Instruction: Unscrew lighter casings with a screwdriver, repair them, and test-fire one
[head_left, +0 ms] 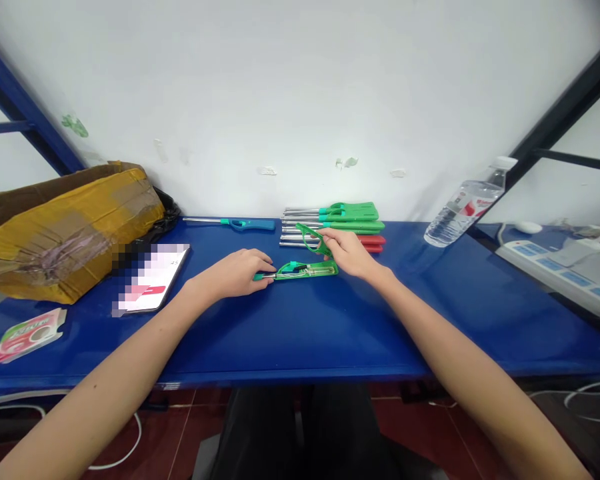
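A green gas lighter (321, 269) lies opened on the blue table, with its inner parts showing in the handle. My left hand (237, 272) is closed around its front end, the fingers covering the nozzle there. Just above the handle, my right hand (349, 253) pinches a loose green shell half (307, 237) with a trigger-guard loop, held tilted and apart from the lighter. Close behind lies a stack of long lighters with green handles (355, 212) and red handles (375, 244), their metal nozzles pointing left.
A blue lighter (253, 224) lies by the wall. To the left are a taped cardboard box (80, 227), a white-screened phone (153, 283) and a packaging piece (30, 335). A water bottle (463, 207) leans at the right, near a power strip (563, 277).
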{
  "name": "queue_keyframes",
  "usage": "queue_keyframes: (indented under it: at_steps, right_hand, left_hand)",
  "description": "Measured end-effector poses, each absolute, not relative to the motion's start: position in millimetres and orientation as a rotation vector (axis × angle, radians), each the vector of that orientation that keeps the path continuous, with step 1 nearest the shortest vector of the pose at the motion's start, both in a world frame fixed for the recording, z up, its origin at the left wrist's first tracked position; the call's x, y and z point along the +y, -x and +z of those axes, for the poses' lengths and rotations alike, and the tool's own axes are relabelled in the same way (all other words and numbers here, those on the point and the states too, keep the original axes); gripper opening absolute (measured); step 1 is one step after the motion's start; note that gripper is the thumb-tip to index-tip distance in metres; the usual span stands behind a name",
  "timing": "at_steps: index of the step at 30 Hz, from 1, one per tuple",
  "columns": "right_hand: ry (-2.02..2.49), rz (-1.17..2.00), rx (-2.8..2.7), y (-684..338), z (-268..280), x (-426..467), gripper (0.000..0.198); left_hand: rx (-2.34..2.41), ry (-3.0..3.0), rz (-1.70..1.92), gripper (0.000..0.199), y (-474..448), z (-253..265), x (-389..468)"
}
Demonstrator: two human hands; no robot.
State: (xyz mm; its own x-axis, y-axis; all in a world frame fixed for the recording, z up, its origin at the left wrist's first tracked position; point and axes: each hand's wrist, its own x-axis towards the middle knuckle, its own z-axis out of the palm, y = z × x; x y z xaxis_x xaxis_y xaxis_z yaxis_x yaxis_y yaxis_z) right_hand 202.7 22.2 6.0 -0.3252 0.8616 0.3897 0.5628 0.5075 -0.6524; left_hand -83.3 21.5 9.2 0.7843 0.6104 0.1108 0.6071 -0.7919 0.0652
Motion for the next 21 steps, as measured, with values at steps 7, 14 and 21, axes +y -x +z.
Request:
queue_keyframes:
  at_steps: [7,14,21]
  right_hand:
    - [1.092,0.638,-2.008,-212,10,28,0.037]
    - [1.146,0.205,-2.151,-201,5,33,0.029]
    - [1.216,0.105,-2.327,-155,3,51,0.025]
  left_hand:
    - [1.170,-2.911,0.675,0.045,72,7,19]
    - [1.098,-2.890,1.006,0.048,52,-4,10]
    - [1.241,-2.883,0.917,0.049,64,-11,25]
